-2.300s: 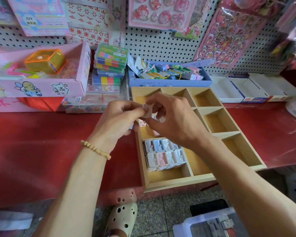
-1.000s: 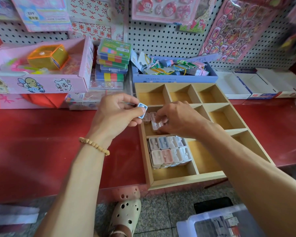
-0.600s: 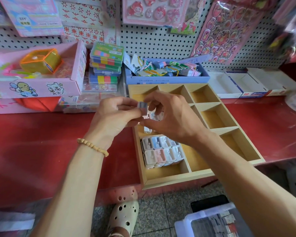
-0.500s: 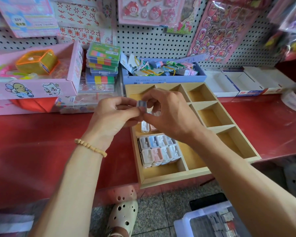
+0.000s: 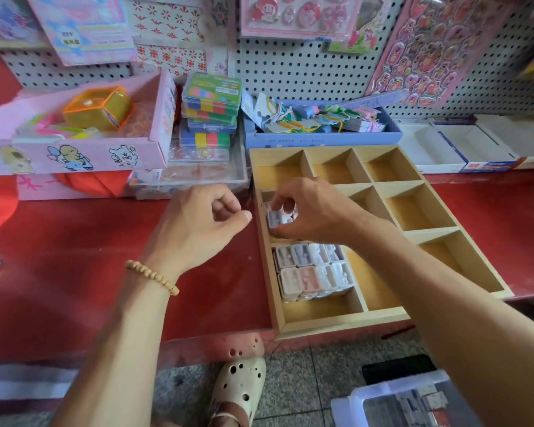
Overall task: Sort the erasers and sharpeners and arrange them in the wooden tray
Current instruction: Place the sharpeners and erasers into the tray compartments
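A wooden tray [image 5: 327,323] with several compartments lies on the red counter. Its near left compartment holds two tidy rows of pastel sharpeners [image 5: 313,271]. My right hand [image 5: 316,212] reaches into the middle left compartment, fingertips pinched on a small blue-grey sharpener [image 5: 275,217] set among a few loose pale ones there. My left hand [image 5: 202,224] hovers just left of the tray's edge, fingers curled in, with nothing visible in it. The other compartments show bare wood.
Behind the tray sits a blue box [image 5: 324,135] of mixed stationery. A stack of colourful plastic cases [image 5: 210,114] and a pink carton [image 5: 84,146] stand at the back left, white boxes [image 5: 463,146] at the back right. A clear plastic bin [image 5: 404,402] rests on the floor.
My hands were together above the tray on the blue-grey sharpener. They have parted: the right hand has dropped with it into the middle left compartment, the left has drawn back leftward.
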Demonstrator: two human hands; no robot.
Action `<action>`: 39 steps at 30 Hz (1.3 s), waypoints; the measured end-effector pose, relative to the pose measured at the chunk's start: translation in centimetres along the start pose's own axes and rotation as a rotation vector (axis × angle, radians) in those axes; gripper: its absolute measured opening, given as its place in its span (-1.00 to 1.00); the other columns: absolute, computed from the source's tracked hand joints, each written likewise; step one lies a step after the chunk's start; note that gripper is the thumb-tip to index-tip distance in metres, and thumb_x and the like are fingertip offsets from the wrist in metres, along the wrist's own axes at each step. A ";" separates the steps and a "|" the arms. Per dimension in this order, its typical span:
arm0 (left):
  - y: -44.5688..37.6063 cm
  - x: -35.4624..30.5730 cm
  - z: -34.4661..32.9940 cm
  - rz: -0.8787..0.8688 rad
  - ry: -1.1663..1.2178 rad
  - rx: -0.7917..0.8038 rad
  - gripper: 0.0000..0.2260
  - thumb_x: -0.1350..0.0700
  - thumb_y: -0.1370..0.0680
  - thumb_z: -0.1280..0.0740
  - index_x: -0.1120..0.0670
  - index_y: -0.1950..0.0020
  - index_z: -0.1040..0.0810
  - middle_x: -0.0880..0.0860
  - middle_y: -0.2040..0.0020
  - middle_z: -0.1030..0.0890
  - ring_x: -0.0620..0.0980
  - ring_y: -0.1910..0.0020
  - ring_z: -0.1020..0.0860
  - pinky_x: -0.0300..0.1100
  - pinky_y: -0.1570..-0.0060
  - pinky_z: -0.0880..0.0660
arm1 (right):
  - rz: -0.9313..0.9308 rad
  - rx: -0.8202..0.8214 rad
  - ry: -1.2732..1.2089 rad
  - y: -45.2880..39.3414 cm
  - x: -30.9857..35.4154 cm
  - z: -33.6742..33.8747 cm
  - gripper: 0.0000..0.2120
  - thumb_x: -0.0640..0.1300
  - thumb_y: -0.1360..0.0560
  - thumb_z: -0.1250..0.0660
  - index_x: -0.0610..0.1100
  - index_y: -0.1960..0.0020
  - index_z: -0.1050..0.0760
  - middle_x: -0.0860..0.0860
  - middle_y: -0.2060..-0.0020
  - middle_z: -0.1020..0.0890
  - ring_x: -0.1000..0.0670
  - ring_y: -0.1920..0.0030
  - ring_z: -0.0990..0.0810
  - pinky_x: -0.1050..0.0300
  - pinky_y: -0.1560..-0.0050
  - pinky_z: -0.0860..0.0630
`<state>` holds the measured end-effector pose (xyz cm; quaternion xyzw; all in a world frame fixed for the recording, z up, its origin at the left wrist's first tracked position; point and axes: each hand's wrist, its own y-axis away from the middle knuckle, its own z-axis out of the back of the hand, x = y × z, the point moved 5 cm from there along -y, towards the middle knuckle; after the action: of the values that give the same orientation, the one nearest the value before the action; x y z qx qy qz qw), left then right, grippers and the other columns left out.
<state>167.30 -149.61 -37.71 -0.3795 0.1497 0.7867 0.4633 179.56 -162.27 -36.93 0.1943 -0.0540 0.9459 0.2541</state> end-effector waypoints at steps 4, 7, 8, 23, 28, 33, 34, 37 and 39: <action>0.5 0.7 0.1 -0.014 -0.021 0.061 -0.87 -0.03 -0.42 -0.48 -0.02 0.18 -0.60 -0.09 0.31 -0.62 -0.22 0.36 -0.54 -0.29 0.26 -0.48 | 0.018 0.066 0.094 -0.6 0.1 -0.7 -0.76 -0.13 -0.38 -0.46 -0.06 -0.05 -0.63 0.09 0.17 -0.55 0.03 0.10 -0.54 0.16 0.09 -0.48; 0.7 1.0 0.3 -0.026 -0.026 0.072 -0.87 -0.06 -0.41 -0.47 -0.04 0.18 -0.59 -0.11 0.30 -0.62 -0.20 0.34 -0.56 -0.21 0.20 -0.54 | 0.042 0.019 0.090 -0.6 0.2 -0.6 -0.75 -0.11 -0.37 -0.49 -0.07 -0.05 -0.65 0.04 0.14 -0.57 -0.01 0.08 -0.54 0.08 0.06 -0.50; 0.9 0.9 0.3 -0.029 -0.027 0.072 -0.87 -0.07 -0.41 -0.47 -0.05 0.18 -0.59 -0.11 0.29 -0.62 -0.20 0.33 -0.57 -0.20 0.19 -0.55 | 0.041 0.014 0.079 -0.5 0.2 -0.7 -0.74 -0.10 -0.36 -0.50 -0.07 -0.05 -0.65 0.02 0.11 -0.58 -0.02 0.06 -0.55 0.05 0.02 -0.51; 2.3 1.0 0.1 -0.007 -0.009 0.179 -0.83 -0.12 -0.40 -0.46 -0.09 0.10 -0.59 -0.13 0.21 -0.63 -0.21 0.26 -0.59 -0.15 0.12 -0.59 | 0.037 0.054 0.182 0.0 0.0 -0.4 -0.80 -0.16 -0.45 -0.47 -0.06 -0.07 -0.65 0.16 0.14 -0.50 0.15 0.14 -0.46 0.27 0.10 -0.37; 3.2 1.6 0.2 0.005 -0.009 0.215 -0.82 -0.12 -0.41 -0.46 -0.10 0.05 -0.59 -0.14 0.16 -0.64 -0.21 0.23 -0.60 -0.15 0.10 -0.59 | 0.025 0.060 0.192 0.0 -0.2 -0.4 -0.82 -0.14 -0.47 -0.45 -0.04 -0.07 -0.65 0.16 0.15 -0.49 0.12 0.14 -0.47 0.23 0.09 -0.42; 3.8 1.3 0.4 0.013 0.105 0.219 -0.84 -0.10 -0.42 -0.48 -0.09 0.09 -0.61 -0.13 0.15 -0.66 -0.18 0.18 -0.62 -0.25 0.12 -0.55 | 0.012 0.041 0.127 0.2 -0.2 0.2 -0.78 -0.06 -0.41 -0.53 -0.08 -0.02 -0.63 0.13 0.18 -0.56 0.07 0.15 -0.54 0.18 0.12 -0.47; 4.1 1.1 0.4 0.009 0.137 0.216 -0.84 -0.11 -0.42 -0.49 -0.08 0.11 -0.62 -0.12 0.16 -0.66 -0.17 0.18 -0.62 -0.25 0.13 -0.55 | 0.010 0.023 0.113 0.4 -0.1 0.6 -0.78 -0.05 -0.40 -0.55 -0.09 0.01 -0.62 0.10 0.21 -0.57 0.04 0.17 -0.55 0.14 0.15 -0.49; 5.3 -0.2 0.4 -0.022 0.235 0.211 -0.85 -0.11 -0.40 -0.49 -0.08 0.16 -0.62 -0.12 0.18 -0.66 -0.15 0.20 -0.62 -0.31 0.18 -0.54 | 0.012 -0.054 0.097 1.9 0.3 2.5 -0.82 -0.05 -0.39 -0.53 -0.08 0.08 -0.61 0.03 0.24 -0.61 -0.02 0.20 -0.59 0.04 0.15 -0.53; 6.3 -2.0 0.4 -0.064 0.286 0.217 -0.87 -0.04 -0.42 -0.53 -0.05 0.16 -0.62 -0.11 0.18 -0.66 -0.14 0.20 -0.62 -0.31 0.19 -0.54 | 0.007 -0.115 0.065 3.8 0.6 4.3 -0.84 -0.06 -0.40 -0.52 -0.10 0.11 -0.61 0.04 0.26 -0.62 0.01 0.23 -0.58 0.13 0.21 -0.49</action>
<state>162.35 -153.96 -36.74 -0.4398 0.2859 0.6888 0.5004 178.64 -166.13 -32.74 0.1483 -0.1008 0.9479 0.2632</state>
